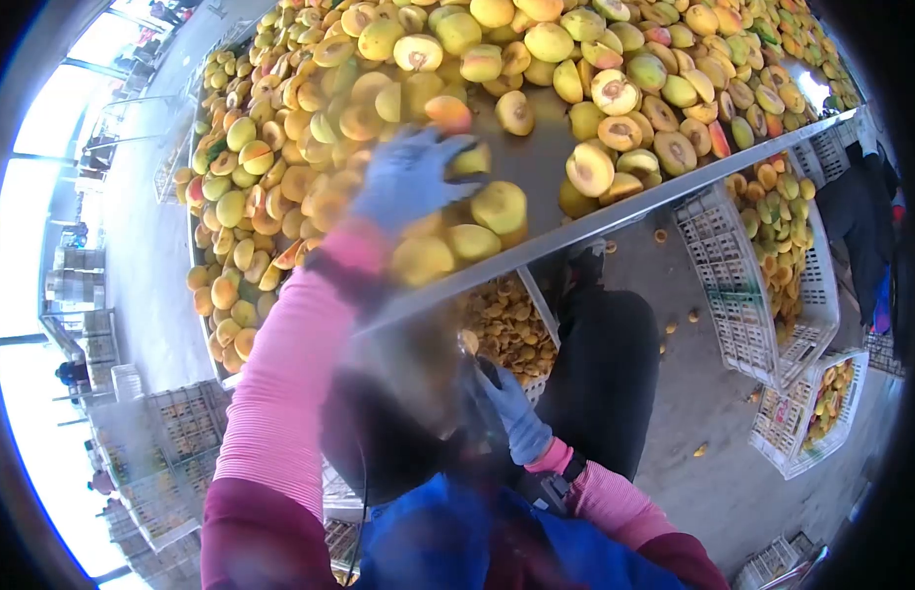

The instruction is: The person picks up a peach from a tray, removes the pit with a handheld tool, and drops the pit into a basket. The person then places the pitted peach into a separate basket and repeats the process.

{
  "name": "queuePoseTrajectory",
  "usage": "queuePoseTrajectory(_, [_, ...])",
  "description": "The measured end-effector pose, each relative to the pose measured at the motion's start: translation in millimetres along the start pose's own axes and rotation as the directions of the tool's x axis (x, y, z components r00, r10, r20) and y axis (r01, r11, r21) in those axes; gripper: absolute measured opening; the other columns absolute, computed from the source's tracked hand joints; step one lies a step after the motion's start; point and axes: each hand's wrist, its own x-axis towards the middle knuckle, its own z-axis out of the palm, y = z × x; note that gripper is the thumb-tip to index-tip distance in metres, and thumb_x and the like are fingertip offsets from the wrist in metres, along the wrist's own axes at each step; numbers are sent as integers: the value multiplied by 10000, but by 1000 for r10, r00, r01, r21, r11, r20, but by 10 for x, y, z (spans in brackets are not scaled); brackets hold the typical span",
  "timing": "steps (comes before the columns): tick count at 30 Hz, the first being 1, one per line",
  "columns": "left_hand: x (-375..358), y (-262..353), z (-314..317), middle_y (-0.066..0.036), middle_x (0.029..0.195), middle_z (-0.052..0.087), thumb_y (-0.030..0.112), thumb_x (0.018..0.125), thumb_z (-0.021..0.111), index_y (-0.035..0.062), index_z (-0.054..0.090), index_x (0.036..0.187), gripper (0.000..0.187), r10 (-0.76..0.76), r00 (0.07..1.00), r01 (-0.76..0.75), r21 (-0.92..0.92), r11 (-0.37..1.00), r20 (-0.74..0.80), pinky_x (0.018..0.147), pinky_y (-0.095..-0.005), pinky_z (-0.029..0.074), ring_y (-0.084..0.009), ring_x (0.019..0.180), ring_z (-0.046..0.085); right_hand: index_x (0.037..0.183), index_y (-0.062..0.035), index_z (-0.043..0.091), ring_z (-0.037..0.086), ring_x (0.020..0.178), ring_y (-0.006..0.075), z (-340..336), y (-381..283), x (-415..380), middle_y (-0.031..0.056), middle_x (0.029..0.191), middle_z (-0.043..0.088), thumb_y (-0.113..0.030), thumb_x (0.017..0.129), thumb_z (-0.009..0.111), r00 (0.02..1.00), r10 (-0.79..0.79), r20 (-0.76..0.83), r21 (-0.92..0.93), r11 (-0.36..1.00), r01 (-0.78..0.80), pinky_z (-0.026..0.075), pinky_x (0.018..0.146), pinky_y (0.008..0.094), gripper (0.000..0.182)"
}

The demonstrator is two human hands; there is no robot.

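A long metal table (615, 211) is heaped with yellow and orange peaches, many of them cut in halves with the pit hollow showing. My left hand (408, 179), in a blue glove with a pink sleeve, reaches up onto the pile. It is motion-blurred, and its fingers lie over a yellow peach (472, 160); I cannot tell whether they grip it. My right hand (513, 411), also in a blue glove, is low near my lap below the table edge, its fingers closed around a small dark tool (485, 372). A dark blurred shape (398, 423) lies between my arms.
A white crate (733, 295) of peach halves stands on the floor at the right, with another crate (787, 433) below it and a third crate (538, 305) under the table. Empty crates (172, 423) are stacked at the left. A person in dark clothes (860, 211) is at the right edge.
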Motion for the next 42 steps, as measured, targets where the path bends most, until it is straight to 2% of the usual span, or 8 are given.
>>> queuePoseTrajectory(10, [-988, 323, -593, -91, 896, 617, 211, 738, 711, 83, 636, 1014, 314, -127, 872, 65, -144, 987, -472, 729, -370, 476, -276, 855, 578, 949, -64, 520, 467, 504, 89, 168, -407, -367, 9, 653, 499, -374, 910, 524, 958, 104, 268, -111, 991, -77, 377, 448, 231, 313])
queuePoseTrajectory(13, [-1527, 859, -639, -122, 1007, 612, 7, 770, 621, 35, 619, 1041, 272, -345, 882, 150, -504, 851, -320, 838, -310, 444, -238, 942, 580, 890, -75, 507, 450, 468, 96, 222, -445, -513, 17, 619, 484, -409, 908, 509, 865, 153, 478, 145, 957, -250, 362, 422, 232, 335])
queuePoseTrajectory(18, [-2432, 1208, -241, -111, 1100, 565, -50, 812, 508, -34, 511, 1139, 327, -674, 739, 253, -933, 255, 16, 900, -283, 420, -173, 1036, 534, 887, -124, 513, 408, 449, 82, 144, 93, -82, -12, 555, 424, -546, 886, 464, 931, 334, 149, 29, 939, -342, 316, 404, 219, 424])
queuePoseTrajectory(25, [-2729, 1264, -291, -155, 1277, 440, 48, 853, 501, -43, 414, 1275, 440, -528, 805, 169, -748, 642, -271, 978, -330, 362, -217, 1151, 460, 1205, -63, 477, 560, 723, 128, 302, 234, -311, 62, 886, 583, -227, 867, 616, 949, -14, 315, -362, 923, 134, 477, 586, 277, 401])
queuePoseTrajectory(31, [-2809, 1402, -318, -146, 1164, 532, 153, 955, 436, -36, 380, 1288, 388, -713, 698, 98, -995, 4, 66, 909, -313, 418, -211, 1051, 528, 1143, -60, 519, 509, 567, 83, 710, 101, -447, 9, 786, 561, -245, 890, 583, 983, -72, 166, 74, 995, 60, 407, 471, 217, 320])
queuePoseTrajectory(35, [-2866, 1417, -139, -151, 1105, 556, 152, 943, 470, -2, 357, 1329, 430, -775, 618, 255, -966, 34, 136, 844, -294, 447, -192, 971, 545, 1032, -70, 540, 429, 404, 67, 646, 276, -326, -21, 634, 511, -291, 898, 567, 983, -159, 89, -204, 963, 174, 331, 359, 202, 260])
queuePoseTrajectory(37, [-3048, 1390, 134, -136, 1086, 560, 160, 932, 496, 2, 394, 1292, 406, -792, 603, 307, -889, 341, -96, 832, -286, 448, -174, 964, 544, 960, -79, 536, 388, 387, 60, 626, 140, -415, -31, 597, 474, -317, 905, 552, 998, 5, 63, -272, 962, 13, 301, 343, 206, 245])
queuePoseTrajectory(42, [-2949, 1409, -82, -204, 1020, 544, -7, 813, 548, -29, 476, 1167, 362, -817, 566, 194, -981, 0, 112, 762, -334, 486, -286, 904, 563, 843, -105, 503, 324, 376, 49, 385, 263, -407, -42, 550, 400, -426, 919, 488, 924, 327, 198, -199, 936, -289, 231, 331, 205, 331])
